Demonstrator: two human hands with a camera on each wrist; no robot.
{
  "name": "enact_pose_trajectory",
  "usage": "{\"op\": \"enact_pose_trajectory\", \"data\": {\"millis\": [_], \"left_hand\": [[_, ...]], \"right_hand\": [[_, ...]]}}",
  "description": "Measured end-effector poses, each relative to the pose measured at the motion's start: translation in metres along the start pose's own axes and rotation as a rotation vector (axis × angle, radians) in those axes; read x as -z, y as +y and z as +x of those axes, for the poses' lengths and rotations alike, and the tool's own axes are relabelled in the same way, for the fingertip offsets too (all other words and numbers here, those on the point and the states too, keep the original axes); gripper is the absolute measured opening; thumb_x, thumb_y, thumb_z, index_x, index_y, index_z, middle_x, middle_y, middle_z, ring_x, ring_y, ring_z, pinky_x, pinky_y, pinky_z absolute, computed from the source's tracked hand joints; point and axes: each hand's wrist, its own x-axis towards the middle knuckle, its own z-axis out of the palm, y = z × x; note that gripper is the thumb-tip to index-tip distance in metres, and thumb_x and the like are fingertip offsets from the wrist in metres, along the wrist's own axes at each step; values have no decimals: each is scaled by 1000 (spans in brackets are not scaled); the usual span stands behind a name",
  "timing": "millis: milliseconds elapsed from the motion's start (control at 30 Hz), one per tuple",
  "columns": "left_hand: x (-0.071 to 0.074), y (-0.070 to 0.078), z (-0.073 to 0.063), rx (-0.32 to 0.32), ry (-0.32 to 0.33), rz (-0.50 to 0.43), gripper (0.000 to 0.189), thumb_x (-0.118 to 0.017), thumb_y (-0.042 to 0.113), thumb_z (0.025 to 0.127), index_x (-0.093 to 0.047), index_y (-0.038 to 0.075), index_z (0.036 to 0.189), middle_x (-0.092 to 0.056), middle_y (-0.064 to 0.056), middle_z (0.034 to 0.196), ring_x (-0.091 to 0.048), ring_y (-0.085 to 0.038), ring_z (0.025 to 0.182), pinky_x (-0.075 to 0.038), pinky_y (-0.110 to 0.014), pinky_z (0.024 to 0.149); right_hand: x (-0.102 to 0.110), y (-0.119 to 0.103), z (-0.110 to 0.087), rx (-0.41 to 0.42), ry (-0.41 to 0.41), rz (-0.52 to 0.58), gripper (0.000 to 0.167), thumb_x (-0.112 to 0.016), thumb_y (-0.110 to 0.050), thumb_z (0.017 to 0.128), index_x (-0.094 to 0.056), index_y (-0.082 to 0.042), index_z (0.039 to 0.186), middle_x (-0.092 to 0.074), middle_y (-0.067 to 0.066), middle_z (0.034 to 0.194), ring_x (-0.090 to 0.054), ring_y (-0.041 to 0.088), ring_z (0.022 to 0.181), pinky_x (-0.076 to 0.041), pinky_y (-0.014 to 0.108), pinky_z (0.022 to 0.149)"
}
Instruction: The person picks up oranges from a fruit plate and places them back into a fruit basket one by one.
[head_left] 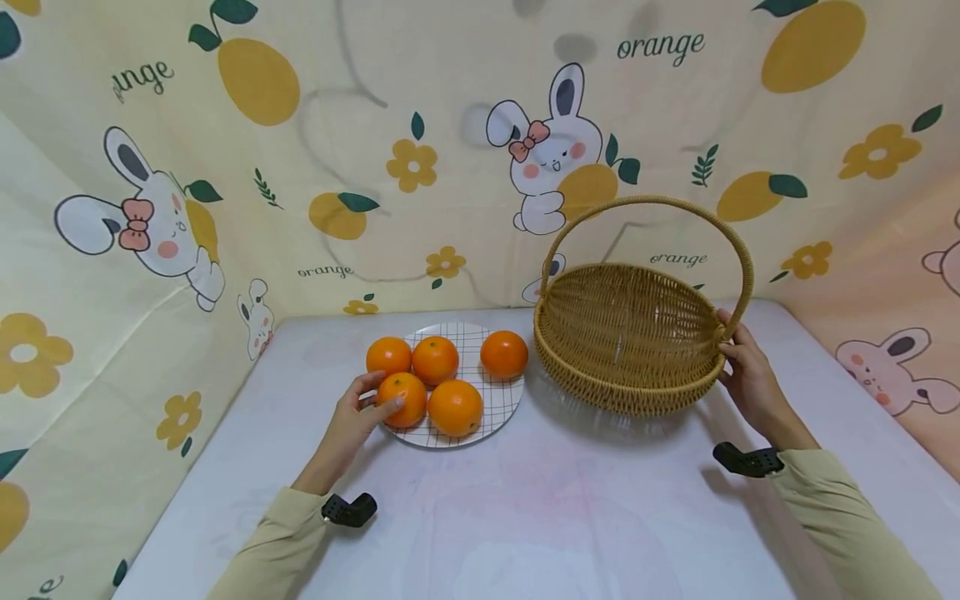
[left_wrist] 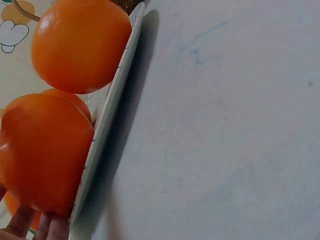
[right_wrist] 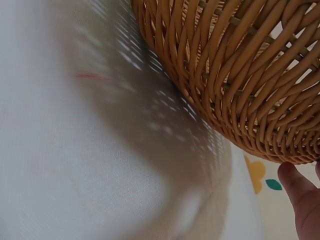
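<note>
On a white plate with a dark grid pattern (head_left: 495,407) sit several oranges. My left hand (head_left: 354,417) grips the front-left orange (head_left: 403,402), thumb on its near side and fingers round its left. The left wrist view shows fingertips (left_wrist: 44,225) under that orange (left_wrist: 45,150), close to the plate's rim. To the right, a woven wicker basket (head_left: 630,333) with a tall arched handle tips its opening toward me. My right hand (head_left: 750,375) holds its right side by the handle's base; the right wrist view has the thumb (right_wrist: 295,185) against the weave.
Another orange (head_left: 504,355) lies at the plate's right side, close to the basket. A pale cloth covers the table (head_left: 525,517). Behind it hangs a curtain (head_left: 442,208) printed with rabbits and oranges. Each wrist wears a black camera band (head_left: 349,510).
</note>
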Motion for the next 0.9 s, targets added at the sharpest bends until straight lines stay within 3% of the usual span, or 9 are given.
{"op": "enact_pose_trajectory", "data": {"millis": [133, 300, 633, 900], "left_hand": [[-1, -2, 1, 4, 3, 15, 64, -71, 23, 90, -37, 6, 141, -35, -12, 144, -36, -33, 126, -33, -46, 105], [-2, -4, 2, 10, 3, 86, 72, -77, 21, 85, -34, 6, 142, -32, -15, 146, -34, -36, 129, -30, -51, 107], [-6, -3, 1, -9, 37, 195, 77, -81, 21, 82, -34, 6, 141, -34, -18, 142, -38, -38, 125, -32, -49, 107], [-1, -3, -2, -9, 55, 195, 79, -83, 29, 78, -37, 9, 139, -37, -16, 140, -42, -37, 124, -34, -48, 105]], "right_hand": [[3, 1, 0, -20, 31, -1, 53, -33, -16, 105, -16, -16, 156, -14, 4, 154, -22, 13, 135, -37, 23, 90], [-1, -4, -2, -54, 11, -9, 58, -33, -17, 105, -7, -16, 157, -2, 6, 157, -12, 17, 140, -42, 20, 87], [-8, -7, -5, -69, 28, 5, 61, -32, -9, 104, -2, -15, 157, 6, 11, 158, -7, 23, 141, -46, 20, 84], [-9, -8, -7, -63, 32, 22, 61, -32, -5, 104, -3, -16, 157, 4, 13, 157, -9, 25, 139, -47, 21, 83]]}}
